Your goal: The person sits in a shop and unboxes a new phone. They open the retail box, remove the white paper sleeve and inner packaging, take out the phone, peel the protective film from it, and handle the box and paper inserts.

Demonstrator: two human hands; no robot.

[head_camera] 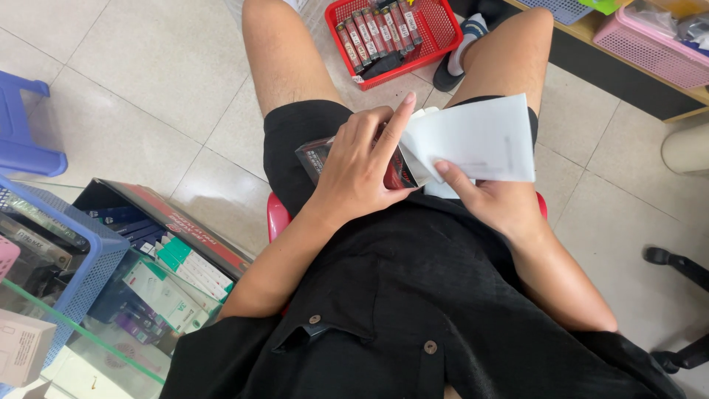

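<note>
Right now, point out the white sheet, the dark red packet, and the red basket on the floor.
white sheet (484,137), head view, on its flat middle.
dark red packet (316,155), head view, on its left end, clear of the left hand.
red basket (436,26), head view, on its bare mesh floor.

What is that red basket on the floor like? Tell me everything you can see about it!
The red basket looks like plastic, with mesh walls and floor full of small holes and a solid rim. It sits on the pale tiled floor between the seated person's legs, turned at an angle. Its top edge is cut off by the picture. Inside, a row of slim dark-and-red packets lies side by side. No hand touches it.
</note>
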